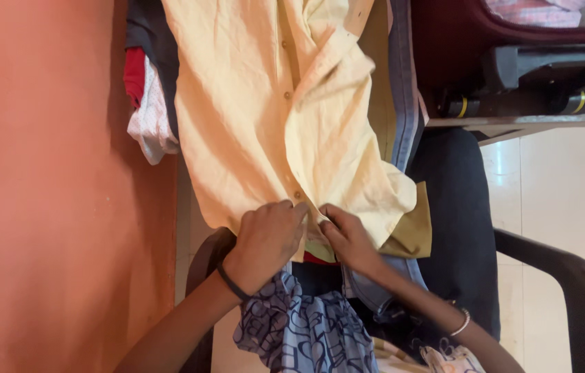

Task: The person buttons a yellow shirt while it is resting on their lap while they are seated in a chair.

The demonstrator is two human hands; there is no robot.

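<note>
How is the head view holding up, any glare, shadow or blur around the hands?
Head view: even, soft light; the yellow shirt is sharp, wrinkles clear. Left hand and right hand at its hem look slightly soft. Mild sheen on the floor tiles; deep shadow under the dark chair.

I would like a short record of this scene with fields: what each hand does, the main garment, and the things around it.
left hand: left hand pinches the lower front edge of the pale yellow shirt, near a button; a dark band on the wrist
right hand: right hand grips the same edge beside it; a thin bangle on the wrist
main garment: buttoned shirt, spread flat, creased
under it: blue denim, an olive cloth
near the wrists: blue patterned cloth
left side: orange wall
right side: dark chair arm
</note>
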